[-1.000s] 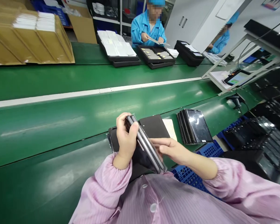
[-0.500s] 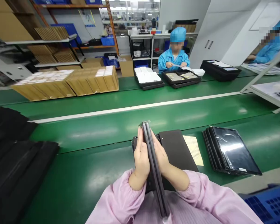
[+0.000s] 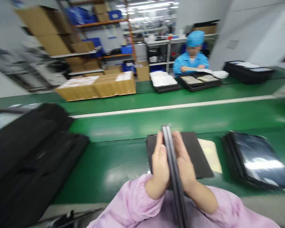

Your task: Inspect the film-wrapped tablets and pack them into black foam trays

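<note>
Left hand (image 3: 161,164) and right hand (image 3: 185,166) keep a palm-to-palm grip, clamped on two thin slabs (image 3: 172,158) stood on edge before the body; if the pressure slackens, one could slip past the other; a drop could scuff them on the tabletop (image 3: 109,174).

Left hand (image 3: 160,166) and right hand (image 3: 184,164) pressed inward, palms facing.
Their fingers (image 3: 178,140) stretched forward, nearly straight, while both forearms (image 3: 204,198) slanted in from either side.
</note>
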`<action>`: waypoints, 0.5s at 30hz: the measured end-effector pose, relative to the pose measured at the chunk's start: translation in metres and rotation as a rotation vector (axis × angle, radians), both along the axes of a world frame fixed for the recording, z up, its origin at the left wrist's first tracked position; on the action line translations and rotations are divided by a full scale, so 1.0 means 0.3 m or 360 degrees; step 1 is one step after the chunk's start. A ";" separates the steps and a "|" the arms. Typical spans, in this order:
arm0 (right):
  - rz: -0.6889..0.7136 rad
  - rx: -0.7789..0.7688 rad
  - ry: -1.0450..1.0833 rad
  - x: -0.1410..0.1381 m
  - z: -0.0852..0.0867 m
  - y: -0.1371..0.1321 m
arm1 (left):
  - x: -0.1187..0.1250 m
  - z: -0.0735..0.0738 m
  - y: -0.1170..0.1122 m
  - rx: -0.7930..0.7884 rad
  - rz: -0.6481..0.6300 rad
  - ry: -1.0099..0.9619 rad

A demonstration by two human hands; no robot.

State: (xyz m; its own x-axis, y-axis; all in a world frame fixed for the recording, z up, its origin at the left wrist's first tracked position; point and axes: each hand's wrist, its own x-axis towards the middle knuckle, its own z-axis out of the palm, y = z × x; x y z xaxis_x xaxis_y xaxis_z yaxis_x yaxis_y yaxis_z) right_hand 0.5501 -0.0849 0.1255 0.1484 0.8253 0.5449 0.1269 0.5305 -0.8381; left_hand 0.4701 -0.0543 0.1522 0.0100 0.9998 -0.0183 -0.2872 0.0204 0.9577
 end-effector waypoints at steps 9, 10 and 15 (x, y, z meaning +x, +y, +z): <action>0.0295 0.0615 -0.0856 0.111 -0.134 0.103 | 0.033 -0.225 0.042 -0.0818 0.0077 -0.0757; 0.0268 0.0517 -0.0943 0.146 -0.129 0.146 | 0.014 -0.240 0.041 -0.0846 0.0093 -0.0763; -0.0201 -0.0972 -0.1440 0.325 -0.179 0.437 | -0.357 -0.307 0.052 -0.0721 0.1110 -0.0497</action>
State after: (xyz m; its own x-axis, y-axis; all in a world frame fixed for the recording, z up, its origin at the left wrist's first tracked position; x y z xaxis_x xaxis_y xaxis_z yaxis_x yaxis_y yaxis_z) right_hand 0.6477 0.0461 0.0719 0.0022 1.0000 -0.0002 0.8512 -0.0019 -0.5248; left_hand 0.3630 -0.0388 0.0600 -0.5279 0.6775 -0.5122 -0.6227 0.1014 0.7759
